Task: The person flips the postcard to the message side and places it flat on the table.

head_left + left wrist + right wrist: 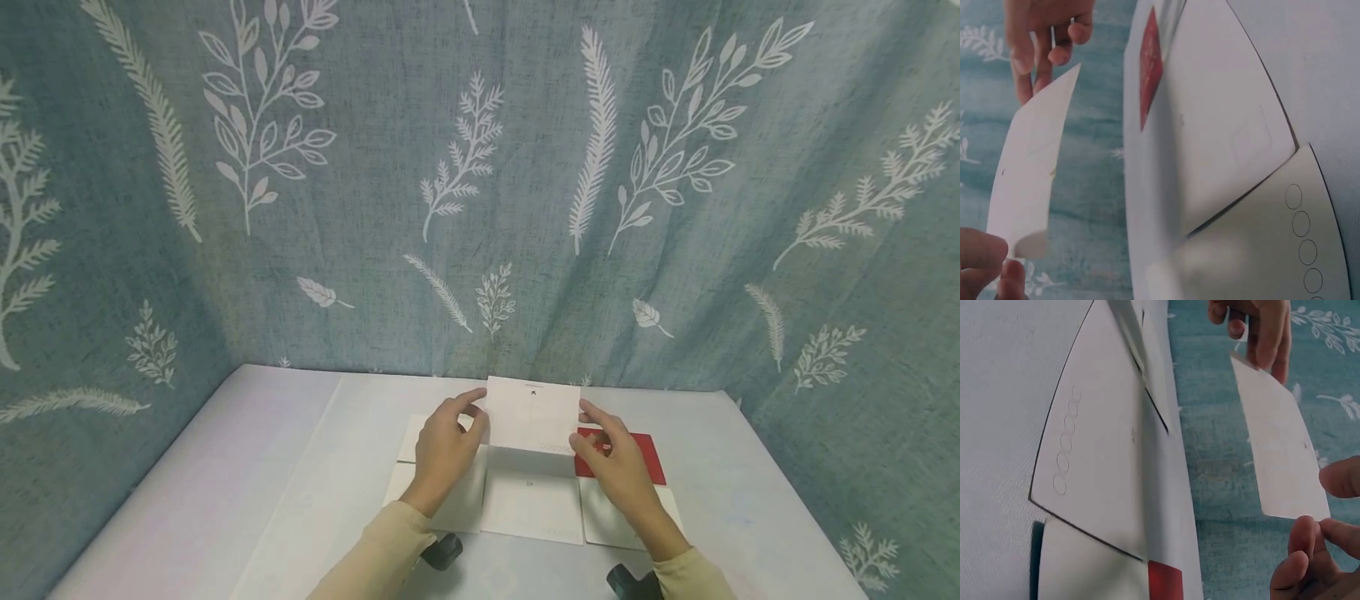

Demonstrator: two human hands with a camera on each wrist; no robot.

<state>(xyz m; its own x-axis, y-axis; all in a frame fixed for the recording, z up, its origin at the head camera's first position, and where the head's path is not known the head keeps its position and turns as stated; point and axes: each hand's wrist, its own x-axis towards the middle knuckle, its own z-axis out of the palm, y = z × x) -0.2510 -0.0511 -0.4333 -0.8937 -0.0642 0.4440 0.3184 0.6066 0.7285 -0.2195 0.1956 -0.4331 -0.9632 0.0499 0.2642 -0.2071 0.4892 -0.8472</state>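
A thin white card (532, 417) is held up between my two hands, above the table and slightly tilted. It has a small dark mark near its top edge and faint printing along the bottom. My left hand (447, 446) pinches its left edge between thumb and fingers. At the opposite edge, my right hand (618, 458) does the same, as the right wrist view shows with the thumb (1342, 477) on one face. Directly below lies another white card (532, 504); the left wrist view shows a row of printed circles on a lying card (1241, 250).
More white cards lie side by side, at the left (465, 504) and the right (603, 521). A red card (647, 457) sits behind the right one, partly covered by my right hand. The white table (300, 475) meets a leaf-patterned curtain (375, 208) at the back.
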